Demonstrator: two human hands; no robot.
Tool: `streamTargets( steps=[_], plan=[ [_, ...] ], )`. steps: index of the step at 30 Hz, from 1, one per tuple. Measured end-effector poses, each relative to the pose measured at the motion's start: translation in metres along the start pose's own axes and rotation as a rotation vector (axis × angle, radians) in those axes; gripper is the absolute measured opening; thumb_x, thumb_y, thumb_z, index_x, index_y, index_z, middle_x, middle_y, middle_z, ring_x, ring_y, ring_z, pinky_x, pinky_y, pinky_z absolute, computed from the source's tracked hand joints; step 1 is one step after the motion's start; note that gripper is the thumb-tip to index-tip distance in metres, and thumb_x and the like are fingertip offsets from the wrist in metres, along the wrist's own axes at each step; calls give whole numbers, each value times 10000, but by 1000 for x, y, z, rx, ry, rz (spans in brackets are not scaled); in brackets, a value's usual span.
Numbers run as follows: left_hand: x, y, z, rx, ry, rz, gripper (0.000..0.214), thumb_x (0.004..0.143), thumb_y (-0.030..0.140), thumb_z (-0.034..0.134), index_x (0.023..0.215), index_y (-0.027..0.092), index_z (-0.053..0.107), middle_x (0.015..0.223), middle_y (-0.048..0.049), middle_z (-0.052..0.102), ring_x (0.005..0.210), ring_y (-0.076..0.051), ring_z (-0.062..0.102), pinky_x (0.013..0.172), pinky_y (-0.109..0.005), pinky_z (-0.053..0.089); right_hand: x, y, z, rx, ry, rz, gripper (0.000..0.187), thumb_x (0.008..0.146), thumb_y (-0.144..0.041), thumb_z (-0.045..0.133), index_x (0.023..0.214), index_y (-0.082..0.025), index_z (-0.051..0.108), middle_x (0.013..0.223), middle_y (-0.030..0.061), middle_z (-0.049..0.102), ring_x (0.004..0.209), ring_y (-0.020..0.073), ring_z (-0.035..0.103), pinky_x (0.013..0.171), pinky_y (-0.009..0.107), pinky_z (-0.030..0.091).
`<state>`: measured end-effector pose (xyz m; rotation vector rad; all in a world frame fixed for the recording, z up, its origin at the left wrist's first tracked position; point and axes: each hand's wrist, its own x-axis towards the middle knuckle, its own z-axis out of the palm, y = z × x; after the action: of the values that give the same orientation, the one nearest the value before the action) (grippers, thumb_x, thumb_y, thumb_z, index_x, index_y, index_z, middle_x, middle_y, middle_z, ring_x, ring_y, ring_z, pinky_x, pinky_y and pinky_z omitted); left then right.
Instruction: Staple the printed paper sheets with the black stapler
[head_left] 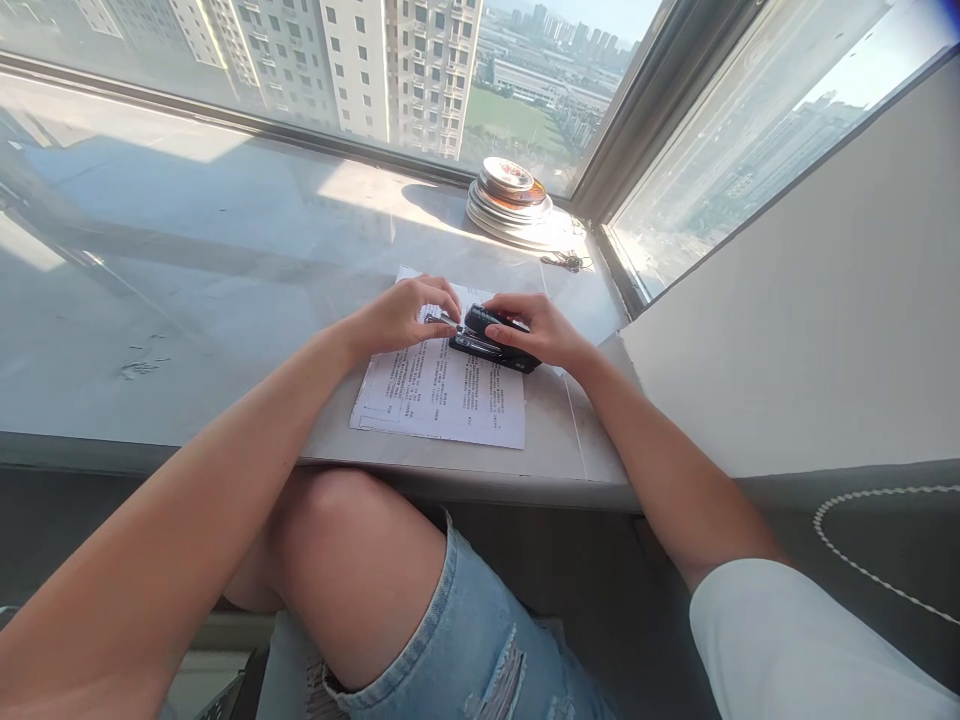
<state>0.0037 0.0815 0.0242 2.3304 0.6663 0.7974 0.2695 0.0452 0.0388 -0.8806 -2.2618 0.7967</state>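
A black stapler [491, 350] lies on a printed sheet of paper [442, 405] on the windowsill. Its top arm is lifted away from the base, and bright metal shows between the two parts. My right hand [536, 328] is closed around the stapler's top and rear, thumb along its near side. At the stapler's front end, my left hand [420, 315] has its thumb and fingers pinched on a thin shiny metal strip [441, 320]. Whether that strip is staples or part of the stapler I cannot tell.
A stack of plates or dishes [514, 205] stands in the window corner, with a dark tangled cord [564, 262] beside it. Small loose bits [141, 368] lie on the sill [225, 320] at left. A beaded cord [847, 492] hangs at right. My knee is under the sill's front edge.
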Motion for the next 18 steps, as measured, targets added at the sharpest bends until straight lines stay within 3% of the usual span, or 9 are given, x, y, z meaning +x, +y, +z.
streamTargets(
  steps=[18],
  plan=[
    [0,2,-2,-18,25,-51,250,787,454,826,927,247,827,1065,-76,748,1042,-250,667,1005,-441,500,0,-1,0,-12,-5,-21,416,971,-562,600,1076,-182,732,899,27,668,763,128,506,687,282,365]
  ],
)
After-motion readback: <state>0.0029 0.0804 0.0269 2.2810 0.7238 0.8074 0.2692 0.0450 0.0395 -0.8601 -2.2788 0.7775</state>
